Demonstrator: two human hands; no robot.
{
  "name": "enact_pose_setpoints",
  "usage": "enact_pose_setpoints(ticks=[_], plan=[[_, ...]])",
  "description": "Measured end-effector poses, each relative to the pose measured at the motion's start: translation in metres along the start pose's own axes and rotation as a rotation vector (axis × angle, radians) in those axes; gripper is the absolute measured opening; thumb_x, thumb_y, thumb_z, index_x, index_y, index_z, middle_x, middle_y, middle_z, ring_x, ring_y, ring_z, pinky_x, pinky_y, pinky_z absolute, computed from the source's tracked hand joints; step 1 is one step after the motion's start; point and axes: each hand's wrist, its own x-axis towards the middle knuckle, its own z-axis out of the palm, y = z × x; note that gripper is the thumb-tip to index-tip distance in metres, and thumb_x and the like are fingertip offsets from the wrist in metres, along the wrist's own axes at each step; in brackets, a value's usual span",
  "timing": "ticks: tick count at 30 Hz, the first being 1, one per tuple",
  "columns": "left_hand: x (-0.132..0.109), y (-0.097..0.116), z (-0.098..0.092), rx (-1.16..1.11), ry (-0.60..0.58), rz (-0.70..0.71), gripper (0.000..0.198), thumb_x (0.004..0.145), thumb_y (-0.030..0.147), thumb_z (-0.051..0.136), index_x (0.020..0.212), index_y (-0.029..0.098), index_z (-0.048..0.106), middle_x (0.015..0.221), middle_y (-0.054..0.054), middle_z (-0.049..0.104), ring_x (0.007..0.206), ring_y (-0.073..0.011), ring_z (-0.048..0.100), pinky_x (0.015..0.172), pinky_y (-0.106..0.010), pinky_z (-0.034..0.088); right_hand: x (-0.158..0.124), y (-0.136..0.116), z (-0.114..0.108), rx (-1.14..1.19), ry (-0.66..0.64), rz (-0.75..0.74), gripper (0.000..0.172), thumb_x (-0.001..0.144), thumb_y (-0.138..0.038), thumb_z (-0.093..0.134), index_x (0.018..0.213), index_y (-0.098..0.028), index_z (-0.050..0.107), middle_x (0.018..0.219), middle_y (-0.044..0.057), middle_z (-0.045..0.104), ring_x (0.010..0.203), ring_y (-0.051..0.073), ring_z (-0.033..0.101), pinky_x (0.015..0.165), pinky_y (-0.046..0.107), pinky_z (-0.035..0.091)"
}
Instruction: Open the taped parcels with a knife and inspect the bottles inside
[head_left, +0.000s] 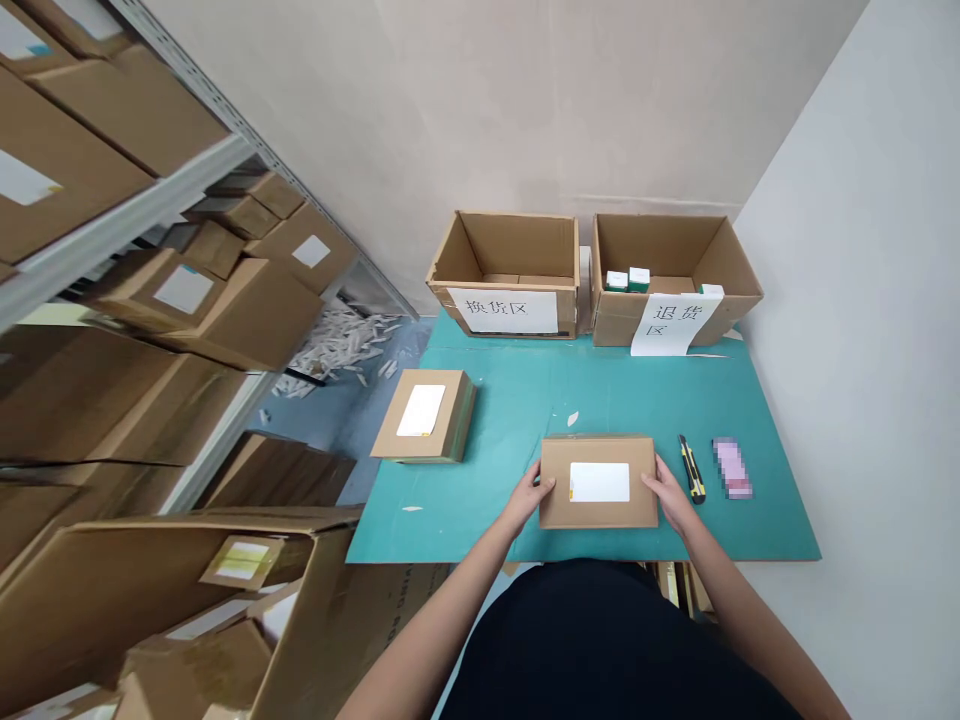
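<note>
In front of me on the green table (510, 400) is a closed cardboard box (555, 512) with a white label (600, 482) on top. My left hand (527, 496) grips its left side, thumb on the top face. On its right side my right hand (670, 492) does the same. Just right of that hand lies a black and yellow utility knife (691, 470). Beyond the knife is a pink, pixelated item (732, 468) whose kind I cannot make out. Another labelled cardboard box (454, 395) sits at the table's left edge.
Two open cartons with paper signs stand at the back: the left carton (517, 235) and the right carton (611, 325), which holds small green-and-white boxes (638, 280). Shelves (217, 165) of boxes line the left. A large open carton (330, 600) of parcels stands at lower left.
</note>
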Motion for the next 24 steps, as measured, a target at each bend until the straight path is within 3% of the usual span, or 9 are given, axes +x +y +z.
enact_pose_setpoints(ticks=[3, 6, 10, 13, 18, 21, 24], plan=[[0.007, -0.006, -0.002, 0.002, 0.008, 0.039, 0.087, 0.070, 0.061, 0.076, 0.144, 0.024, 0.050, 0.144, -0.013, 0.057, 0.119, -0.0319, 0.062, 0.104, -0.046, 0.048, 0.014, 0.006, -0.004, -0.016, 0.054, -0.055, 0.070, 0.072, -0.051, 0.080, 0.136, -0.032, 0.059, 0.147, 0.004, 0.057, 0.138, 0.030, 0.049, 0.116, 0.048, 0.038], [0.015, -0.003, -0.003, 0.009, 0.018, -0.020, 0.086, 0.068, 0.064, 0.076, 0.140, 0.023, 0.053, 0.142, -0.014, 0.058, 0.123, -0.0325, 0.060, 0.102, -0.043, 0.049, 0.028, 0.013, -0.009, -0.027, 0.135, 0.004, 0.065, 0.072, -0.058, 0.077, 0.129, -0.030, 0.064, 0.144, 0.006, 0.060, 0.139, 0.031, 0.049, 0.115, 0.048, 0.039], [0.030, 0.015, 0.000, -0.001, 0.091, -0.215, 0.075, 0.074, 0.070, 0.068, 0.134, 0.028, 0.056, 0.142, -0.011, 0.059, 0.130, -0.0331, 0.055, 0.092, -0.040, 0.052, 0.048, 0.014, -0.011, -0.039, 0.201, 0.138, 0.061, 0.075, -0.067, 0.069, 0.124, -0.030, 0.066, 0.141, 0.005, 0.062, 0.137, 0.032, 0.050, 0.109, 0.051, 0.045], [0.041, 0.030, 0.008, 0.004, 0.116, -0.255, 0.067, 0.078, 0.074, 0.061, 0.130, 0.031, 0.059, 0.139, -0.009, 0.062, 0.128, -0.0320, 0.057, 0.089, -0.040, 0.052, 0.062, 0.005, -0.005, -0.007, 0.169, 0.130, 0.063, 0.079, -0.071, 0.062, 0.126, -0.028, 0.065, 0.142, 0.005, 0.061, 0.138, 0.030, 0.050, 0.110, 0.049, 0.045], [0.046, 0.041, 0.014, -0.061, 0.156, -0.153, 0.069, 0.079, 0.079, 0.055, 0.125, 0.027, 0.061, 0.135, -0.010, 0.064, 0.120, -0.0307, 0.061, 0.090, -0.039, 0.052, 0.065, -0.019, 0.005, 0.033, 0.180, -0.022, 0.060, 0.080, -0.070, 0.063, 0.127, -0.033, 0.063, 0.144, 0.001, 0.059, 0.139, 0.024, 0.048, 0.115, 0.039, 0.041], [0.038, 0.036, 0.009, -0.118, 0.196, -0.037, 0.073, 0.082, 0.081, 0.048, 0.128, 0.025, 0.057, 0.138, -0.011, 0.061, 0.122, -0.0284, 0.060, 0.093, -0.037, 0.051, 0.053, -0.029, 0.005, 0.076, 0.145, -0.141, 0.057, 0.085, -0.071, 0.056, 0.128, -0.032, 0.062, 0.140, 0.002, 0.063, 0.135, 0.027, 0.052, 0.110, 0.042, 0.045], [0.028, 0.023, 0.003, -0.131, 0.191, -0.004, 0.074, 0.084, 0.080, 0.044, 0.131, 0.025, 0.056, 0.141, -0.010, 0.059, 0.125, -0.0271, 0.058, 0.097, -0.036, 0.049, 0.037, -0.023, 0.004, 0.066, 0.136, -0.143, 0.056, 0.087, -0.071, 0.053, 0.123, -0.030, 0.064, 0.134, 0.003, 0.066, 0.128, 0.028, 0.057, 0.101, 0.041, 0.051]])
